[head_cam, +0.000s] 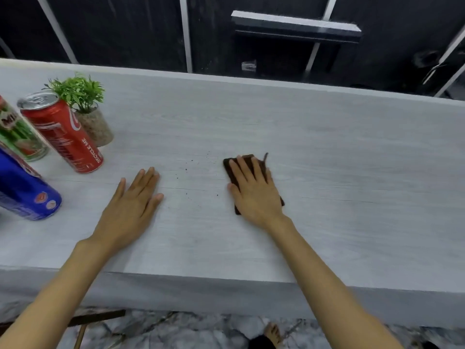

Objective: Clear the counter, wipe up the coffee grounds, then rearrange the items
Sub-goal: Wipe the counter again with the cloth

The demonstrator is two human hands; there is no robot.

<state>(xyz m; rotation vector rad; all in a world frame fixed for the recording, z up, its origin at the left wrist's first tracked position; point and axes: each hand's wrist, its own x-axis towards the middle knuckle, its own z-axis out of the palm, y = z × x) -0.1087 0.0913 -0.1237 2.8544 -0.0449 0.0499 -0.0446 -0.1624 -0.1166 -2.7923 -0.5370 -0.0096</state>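
A dark brown cloth (229, 164) lies flat on the pale grey counter (327, 152), and my right hand (254, 190) presses on it with straight fingers. Scattered coffee grounds (198, 162) speckle the counter just left of the cloth, between my two hands. My left hand (133, 205) rests flat on the counter, palm down, holding nothing. At the far left stand a red cola can (63, 132), a green Milo can (17, 132), a blue can (25, 192) and a small potted plant (88, 114).
The counter's front edge (201, 278) runs below my forearms. Behind the counter is a dark wall with white strips and a dark shelf (294, 26). A bare foot (273, 333) shows on the marbled floor below.
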